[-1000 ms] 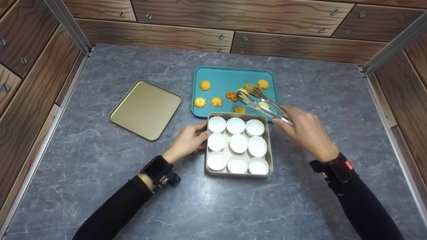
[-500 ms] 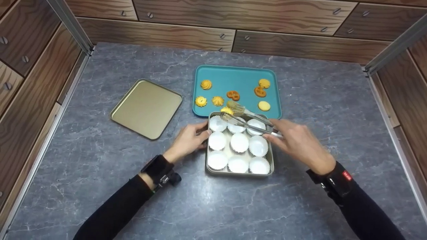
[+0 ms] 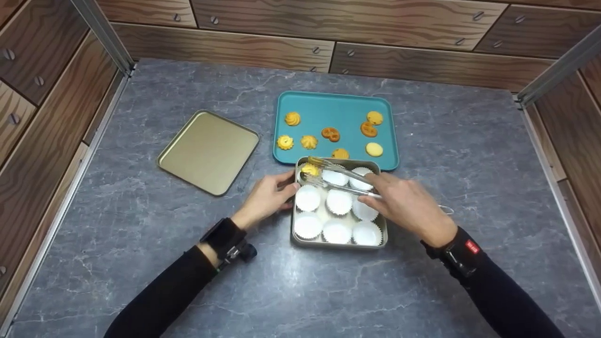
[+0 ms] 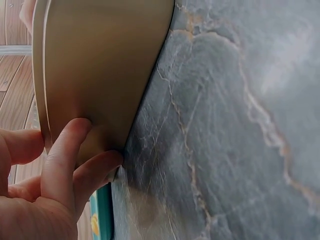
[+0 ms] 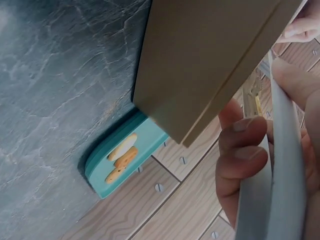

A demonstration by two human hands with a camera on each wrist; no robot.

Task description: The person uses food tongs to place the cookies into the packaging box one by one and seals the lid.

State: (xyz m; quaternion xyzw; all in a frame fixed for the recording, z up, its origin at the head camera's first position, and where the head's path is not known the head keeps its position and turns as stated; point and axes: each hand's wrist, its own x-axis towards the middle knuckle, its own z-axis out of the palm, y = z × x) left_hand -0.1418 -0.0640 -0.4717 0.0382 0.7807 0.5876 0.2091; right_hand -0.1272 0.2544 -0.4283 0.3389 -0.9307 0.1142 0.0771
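My right hand (image 3: 406, 204) grips metal tongs (image 3: 350, 184), whose tips spread around a yellow swirled cookie (image 3: 310, 170) at the back-left white paper cup of the square gold tin (image 3: 345, 245). In the right wrist view, fingers and thumb lie along the two silver arms of the tongs (image 5: 287, 175). My left hand (image 3: 266, 197) touches the tin's left side. In the left wrist view, its fingertips (image 4: 75, 131) press on the outer wall, with the thumb at the rim. Several white paper cups (image 3: 308, 198) line the tin, some partly hidden by the tongs and right hand.
Behind the tin lies a teal tray (image 3: 335, 105) with several cookies, among them a swirl cookie (image 3: 292, 119), a pretzel-shaped cookie (image 3: 331, 134) and a pale round cookie (image 3: 374, 149). A gold square lid (image 3: 209, 152) lies to the left. Wood-patterned walls (image 3: 225, 42) bound the grey marbled table.
My right hand has carried the swirled cookie in the tongs from the teal tray leftward and nearer, to the tin's back-left paper cup. The left hand has stayed at the tin's side.
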